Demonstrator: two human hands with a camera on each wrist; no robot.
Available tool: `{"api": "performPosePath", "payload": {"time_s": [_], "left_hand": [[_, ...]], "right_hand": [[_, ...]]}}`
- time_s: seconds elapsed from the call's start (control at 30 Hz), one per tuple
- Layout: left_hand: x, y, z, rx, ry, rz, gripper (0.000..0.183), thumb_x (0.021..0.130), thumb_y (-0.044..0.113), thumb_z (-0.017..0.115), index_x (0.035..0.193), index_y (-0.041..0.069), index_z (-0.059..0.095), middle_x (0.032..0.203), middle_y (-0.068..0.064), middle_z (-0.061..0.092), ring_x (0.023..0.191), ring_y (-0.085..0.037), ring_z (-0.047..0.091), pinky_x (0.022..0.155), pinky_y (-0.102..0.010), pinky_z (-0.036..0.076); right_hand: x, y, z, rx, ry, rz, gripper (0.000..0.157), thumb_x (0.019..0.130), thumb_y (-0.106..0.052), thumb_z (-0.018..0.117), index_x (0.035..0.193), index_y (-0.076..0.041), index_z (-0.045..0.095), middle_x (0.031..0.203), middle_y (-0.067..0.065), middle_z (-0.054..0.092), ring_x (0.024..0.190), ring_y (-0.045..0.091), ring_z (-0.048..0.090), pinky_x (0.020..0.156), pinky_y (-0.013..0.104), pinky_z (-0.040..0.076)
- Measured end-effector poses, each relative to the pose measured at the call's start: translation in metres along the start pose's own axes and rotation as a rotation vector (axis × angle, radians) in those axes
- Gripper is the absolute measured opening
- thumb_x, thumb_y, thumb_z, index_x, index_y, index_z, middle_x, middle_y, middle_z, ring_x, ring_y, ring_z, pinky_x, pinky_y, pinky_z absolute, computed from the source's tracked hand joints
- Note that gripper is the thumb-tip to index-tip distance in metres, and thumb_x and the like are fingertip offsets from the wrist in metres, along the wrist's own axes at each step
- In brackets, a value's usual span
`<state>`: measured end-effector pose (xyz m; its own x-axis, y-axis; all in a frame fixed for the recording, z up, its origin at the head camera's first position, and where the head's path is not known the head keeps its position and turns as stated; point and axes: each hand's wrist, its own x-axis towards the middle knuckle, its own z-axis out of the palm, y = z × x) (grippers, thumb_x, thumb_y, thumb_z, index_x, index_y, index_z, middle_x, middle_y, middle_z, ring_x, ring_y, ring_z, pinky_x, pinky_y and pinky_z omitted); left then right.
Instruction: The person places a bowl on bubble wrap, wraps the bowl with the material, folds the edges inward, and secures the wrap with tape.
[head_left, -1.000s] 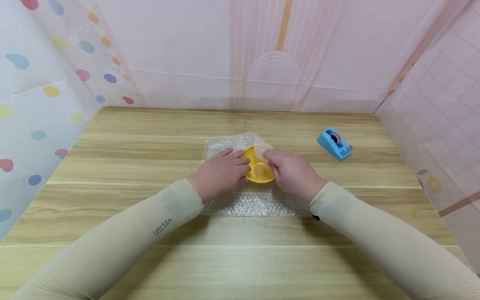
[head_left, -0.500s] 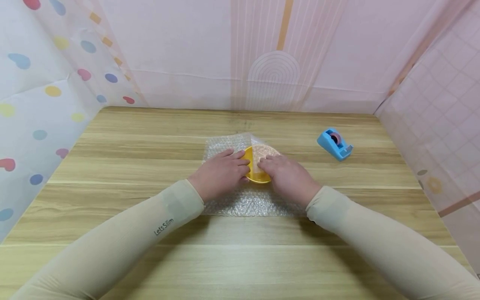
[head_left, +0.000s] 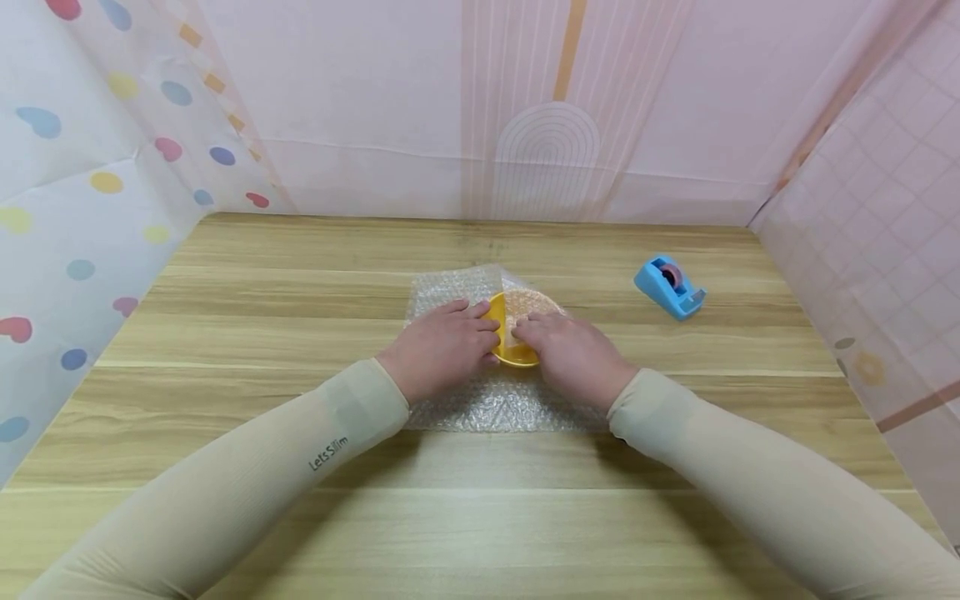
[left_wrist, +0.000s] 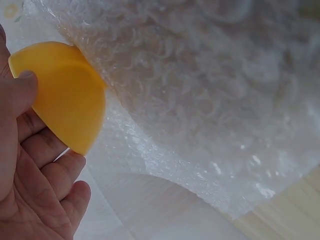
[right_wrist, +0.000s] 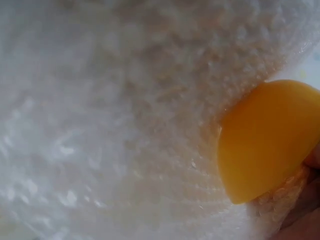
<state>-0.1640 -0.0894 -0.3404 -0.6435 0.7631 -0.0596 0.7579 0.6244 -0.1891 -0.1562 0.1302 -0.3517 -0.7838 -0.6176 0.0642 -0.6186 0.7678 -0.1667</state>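
A yellow bowl [head_left: 517,357] sits on a sheet of bubble wrap [head_left: 501,408] in the middle of the table. My left hand [head_left: 442,346] grips the bowl's left rim; in the left wrist view its thumb lies on the outer wall of the bowl [left_wrist: 70,95] and the fingers reach over the rim. A corner of the wrap is folded over the right part of the bowl. On that folded corner, my right hand [head_left: 581,354] holds the wrap against the bowl's right rim, fingertips inside. In the right wrist view, bubble wrap [right_wrist: 125,150] hides much of the bowl [right_wrist: 270,142].
A blue tape dispenser [head_left: 670,287] with a pink roll stands at the back right of the wooden table [head_left: 300,275]. Patterned cloth [head_left: 360,108] surrounds the back and sides. Both forearms wear beige sleeves [head_left: 247,483].
My right hand has brought the pinched wrap corner down over the bowl's right side, then settled slightly leftward onto it. The left hand has kept its hold on the rim.
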Motion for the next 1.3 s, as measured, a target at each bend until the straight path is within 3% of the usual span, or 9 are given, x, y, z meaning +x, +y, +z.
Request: {"api": "performPosePath", "payload": {"time_s": [0.4, 0.5, 0.6, 0.7, 0.8, 0.93, 1.1, 1.3], "left_hand": [[0.000, 0.000, -0.001, 0.007, 0.004, 0.013, 0.038, 0.107, 0.037, 0.061, 0.133, 0.012, 0.070, 0.143, -0.003, 0.069, 0.149, -0.030, 0.050, 0.124, -0.050, 0.041], [0.000, 0.000, 0.000, 0.013, 0.017, 0.020, 0.037, 0.107, 0.037, 0.061, 0.132, 0.012, 0.071, 0.141, -0.003, 0.070, 0.148, -0.030, 0.051, 0.123, -0.050, 0.042], [0.000, 0.000, 0.000, 0.011, 0.019, 0.020, 0.037, 0.107, 0.037, 0.060, 0.131, 0.011, 0.071, 0.141, -0.003, 0.070, 0.148, -0.030, 0.052, 0.123, -0.050, 0.042], [0.001, 0.000, 0.000, 0.002, 0.000, 0.013, 0.037, 0.108, 0.037, 0.058, 0.132, 0.011, 0.070, 0.143, -0.004, 0.069, 0.149, -0.031, 0.051, 0.124, -0.051, 0.041], [0.001, 0.000, 0.000, -0.006, -0.023, 0.003, 0.038, 0.109, 0.037, 0.057, 0.134, 0.011, 0.069, 0.145, -0.004, 0.067, 0.150, -0.032, 0.049, 0.125, -0.051, 0.039], [0.001, 0.000, 0.001, -0.015, -0.034, -0.003, 0.039, 0.109, 0.037, 0.056, 0.135, 0.011, 0.069, 0.147, -0.005, 0.066, 0.151, -0.032, 0.048, 0.126, -0.051, 0.038], [0.000, 0.000, 0.002, -0.016, -0.024, -0.003, 0.040, 0.109, 0.038, 0.056, 0.136, 0.011, 0.069, 0.147, -0.005, 0.066, 0.151, -0.032, 0.048, 0.126, -0.051, 0.038], [0.001, 0.000, 0.001, -0.005, -0.014, 0.006, 0.040, 0.108, 0.038, 0.058, 0.136, 0.011, 0.069, 0.147, -0.005, 0.066, 0.150, -0.032, 0.049, 0.126, -0.050, 0.039]], "right_hand": [[0.006, -0.002, -0.008, -0.022, -0.101, 0.008, 0.033, 0.103, -0.006, 0.061, 0.135, -0.008, 0.070, 0.135, 0.011, 0.073, 0.124, 0.029, 0.070, 0.106, 0.047, 0.058], [0.006, -0.002, -0.008, -0.004, -0.116, -0.005, 0.027, 0.106, -0.015, 0.060, 0.129, -0.008, 0.071, 0.128, 0.010, 0.074, 0.117, 0.028, 0.070, 0.104, 0.047, 0.059], [0.005, 0.001, -0.008, 0.014, -0.139, -0.055, 0.033, 0.109, -0.026, 0.054, 0.130, -0.007, 0.070, 0.129, 0.010, 0.073, 0.124, 0.030, 0.066, 0.115, 0.049, 0.051], [0.002, 0.005, -0.010, 0.000, -0.182, -0.119, 0.047, 0.109, -0.036, 0.052, 0.141, -0.003, 0.064, 0.147, 0.014, 0.064, 0.145, 0.034, 0.054, 0.129, 0.050, 0.033], [-0.001, 0.010, -0.015, -0.065, -0.203, -0.168, 0.060, 0.105, -0.039, 0.059, 0.151, -0.002, 0.055, 0.161, 0.017, 0.049, 0.156, 0.035, 0.038, 0.134, 0.049, 0.022], [-0.002, 0.015, -0.014, -0.142, -0.197, -0.181, 0.060, 0.102, -0.035, 0.066, 0.152, -0.002, 0.054, 0.163, 0.016, 0.047, 0.157, 0.035, 0.037, 0.134, 0.048, 0.020], [-0.001, 0.016, -0.006, -0.164, -0.191, -0.154, 0.049, 0.105, -0.018, 0.061, 0.153, -0.005, 0.055, 0.162, 0.013, 0.050, 0.156, 0.033, 0.039, 0.133, 0.049, 0.022], [0.000, 0.017, -0.002, -0.199, -0.173, -0.191, 0.043, 0.106, -0.006, 0.056, 0.149, -0.004, 0.058, 0.156, 0.014, 0.056, 0.151, 0.034, 0.047, 0.132, 0.049, 0.026]]}}
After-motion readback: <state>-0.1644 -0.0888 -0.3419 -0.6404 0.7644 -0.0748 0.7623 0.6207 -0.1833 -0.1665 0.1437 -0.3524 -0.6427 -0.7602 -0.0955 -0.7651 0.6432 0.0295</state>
